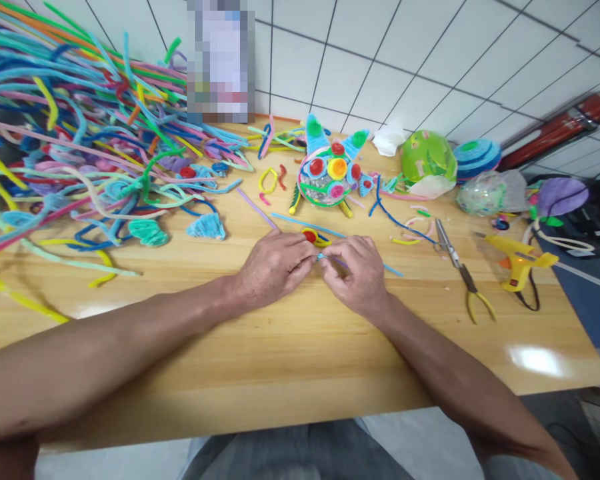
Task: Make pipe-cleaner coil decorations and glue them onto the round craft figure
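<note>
Over the middle of the table, my left hand [280, 267] and my right hand [356, 273] meet with fingertips pinched on a small light-blue pipe cleaner piece [321, 256]. A purple pipe cleaner [257, 208] runs out past my left hand, and a bit of purple also shows by my right fingers; whether they are one piece is hidden. Just behind my fingers lie a red-and-yellow coil [310, 235] and a long blue pipe cleaner [300, 223]. Farther back stands a clear-bodied figure [325, 187] with blue ears, coiled discs and yellow-tipped legs.
A big heap of pipe cleaners [80, 153] covers the left. On the right are scissors [447, 241], yellow-handled pliers [473, 293], a yellow glue gun [520, 261], a green ball-like object [429, 160] and a clear plastic ball [485, 193]. A tiled wall [380, 60] stands behind.
</note>
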`<move>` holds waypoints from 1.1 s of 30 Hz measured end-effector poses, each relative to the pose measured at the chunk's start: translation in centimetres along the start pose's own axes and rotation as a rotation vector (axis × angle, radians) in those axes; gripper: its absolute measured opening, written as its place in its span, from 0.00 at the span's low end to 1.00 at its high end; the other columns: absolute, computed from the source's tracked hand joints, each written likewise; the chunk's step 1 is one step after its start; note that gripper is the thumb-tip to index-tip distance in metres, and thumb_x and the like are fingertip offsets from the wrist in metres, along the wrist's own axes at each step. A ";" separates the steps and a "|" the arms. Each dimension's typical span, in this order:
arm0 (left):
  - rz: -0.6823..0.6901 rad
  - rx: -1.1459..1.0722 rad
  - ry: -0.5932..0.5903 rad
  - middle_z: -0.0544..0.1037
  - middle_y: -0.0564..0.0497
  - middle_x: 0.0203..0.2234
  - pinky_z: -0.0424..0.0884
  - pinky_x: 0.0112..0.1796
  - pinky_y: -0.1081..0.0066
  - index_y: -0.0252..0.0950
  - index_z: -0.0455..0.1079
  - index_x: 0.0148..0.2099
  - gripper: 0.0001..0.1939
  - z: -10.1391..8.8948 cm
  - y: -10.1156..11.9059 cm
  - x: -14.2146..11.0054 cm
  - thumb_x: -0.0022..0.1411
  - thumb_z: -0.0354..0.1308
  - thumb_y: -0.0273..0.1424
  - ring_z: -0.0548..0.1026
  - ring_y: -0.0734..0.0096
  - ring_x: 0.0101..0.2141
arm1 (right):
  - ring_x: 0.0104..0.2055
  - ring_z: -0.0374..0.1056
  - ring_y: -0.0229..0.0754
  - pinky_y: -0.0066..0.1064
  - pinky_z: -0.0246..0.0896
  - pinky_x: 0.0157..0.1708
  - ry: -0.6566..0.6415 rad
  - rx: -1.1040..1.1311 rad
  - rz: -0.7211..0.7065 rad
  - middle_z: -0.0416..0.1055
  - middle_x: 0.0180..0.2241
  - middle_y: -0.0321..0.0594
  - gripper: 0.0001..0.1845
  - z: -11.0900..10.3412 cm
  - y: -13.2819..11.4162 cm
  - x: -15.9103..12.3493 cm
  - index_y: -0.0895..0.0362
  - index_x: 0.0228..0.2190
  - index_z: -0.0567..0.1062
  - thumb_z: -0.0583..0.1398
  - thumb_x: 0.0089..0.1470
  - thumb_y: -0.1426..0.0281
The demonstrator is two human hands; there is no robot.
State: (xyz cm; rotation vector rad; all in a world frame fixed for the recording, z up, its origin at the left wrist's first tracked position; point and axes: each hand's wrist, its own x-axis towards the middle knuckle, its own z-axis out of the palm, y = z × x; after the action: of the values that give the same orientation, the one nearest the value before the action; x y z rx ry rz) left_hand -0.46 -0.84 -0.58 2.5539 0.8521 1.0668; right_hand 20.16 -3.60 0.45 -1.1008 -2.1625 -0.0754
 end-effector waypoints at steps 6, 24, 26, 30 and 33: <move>0.002 -0.001 -0.008 0.80 0.50 0.31 0.66 0.37 0.68 0.35 0.74 0.39 0.09 0.0 0.0 0.0 0.71 0.53 0.26 0.76 0.69 0.33 | 0.36 0.71 0.46 0.40 0.60 0.39 0.001 -0.006 -0.017 0.77 0.31 0.39 0.04 0.0 0.0 0.1 0.52 0.35 0.71 0.61 0.59 0.74; -0.007 -0.004 -0.014 0.81 0.50 0.32 0.66 0.37 0.69 0.35 0.74 0.40 0.09 -0.1 0.1 0.1 0.71 0.52 0.26 0.77 0.70 0.33 | 0.36 0.72 0.46 0.40 0.61 0.39 0.004 -0.019 -0.007 0.77 0.31 0.38 0.04 0.0 -0.1 0.0 0.52 0.35 0.72 0.61 0.59 0.74; -0.014 0.001 -0.018 0.82 0.50 0.33 0.66 0.37 0.69 0.35 0.74 0.40 0.09 -0.1 0.1 0.1 0.72 0.52 0.26 0.77 0.70 0.33 | 0.36 0.72 0.46 0.40 0.61 0.40 0.009 -0.019 -0.002 0.77 0.31 0.38 0.04 0.0 -0.1 0.0 0.52 0.36 0.72 0.61 0.59 0.73; -0.012 0.005 -0.023 0.81 0.50 0.32 0.65 0.37 0.69 0.35 0.74 0.39 0.10 -0.1 0.1 0.2 0.72 0.52 0.27 0.77 0.70 0.33 | 0.36 0.71 0.46 0.40 0.61 0.39 0.009 -0.016 -0.004 0.77 0.31 0.39 0.04 0.0 -0.1 0.0 0.52 0.36 0.71 0.61 0.59 0.73; -0.005 -0.003 -0.012 0.81 0.50 0.33 0.66 0.37 0.68 0.35 0.74 0.39 0.09 -0.2 0.1 0.2 0.71 0.52 0.26 0.77 0.70 0.33 | 0.36 0.71 0.46 0.40 0.61 0.39 0.007 -0.012 -0.001 0.77 0.31 0.39 0.04 0.0 0.0 0.0 0.52 0.36 0.71 0.61 0.59 0.73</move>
State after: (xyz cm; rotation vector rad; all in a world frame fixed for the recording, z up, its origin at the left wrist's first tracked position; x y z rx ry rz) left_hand -0.43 -0.85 -0.32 2.5513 0.8526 1.0494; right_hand 20.13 -3.62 0.42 -1.1045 -2.1591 -0.0934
